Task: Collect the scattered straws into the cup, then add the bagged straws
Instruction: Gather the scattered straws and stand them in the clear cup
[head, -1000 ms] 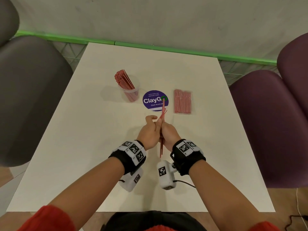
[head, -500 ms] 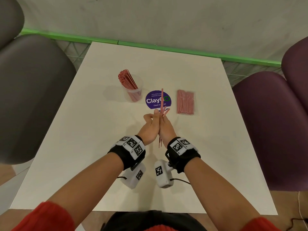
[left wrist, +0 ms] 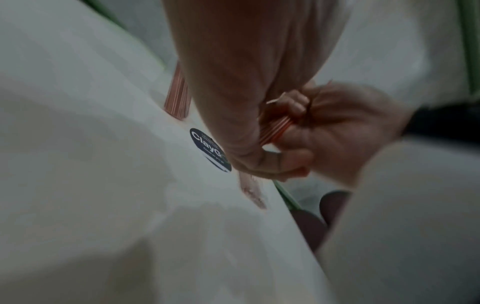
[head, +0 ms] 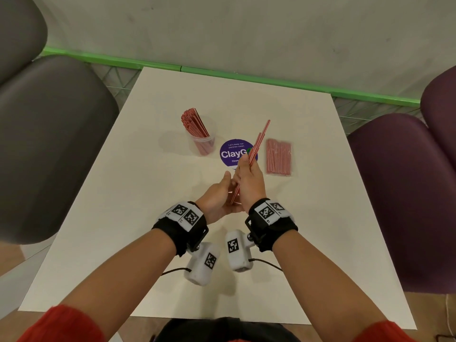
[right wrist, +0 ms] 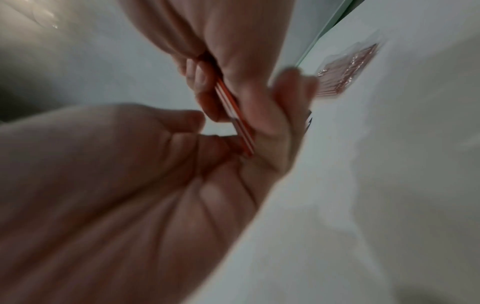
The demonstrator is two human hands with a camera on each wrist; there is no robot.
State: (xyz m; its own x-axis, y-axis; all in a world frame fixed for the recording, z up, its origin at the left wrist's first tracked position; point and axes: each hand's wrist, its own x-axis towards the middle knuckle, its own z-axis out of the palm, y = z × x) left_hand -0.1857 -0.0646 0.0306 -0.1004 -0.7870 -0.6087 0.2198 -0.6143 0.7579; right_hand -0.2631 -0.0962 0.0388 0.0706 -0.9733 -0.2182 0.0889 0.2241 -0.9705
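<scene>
A clear plastic cup holding several red-and-white straws stands left of the table's middle. The bagged straws lie flat to its right, also seen in the right wrist view. My right hand grips a small bundle of loose straws above the table, with the tips slanting up and to the right. In the wrist views its fingers curl round the bundle. My left hand is cupped beside it. The left palm meets the bundle's lower ends, fingers only loosely bent.
A round purple sticker is stuck to the white table between cup and bag. A grey chair stands at the left and a purple chair at the right. A wall with a green ledge runs behind.
The hands were pressed together around an upright bundle. Now my right hand has risen and tilted the bundle to the right, and my left hand has slid down to its lower ends.
</scene>
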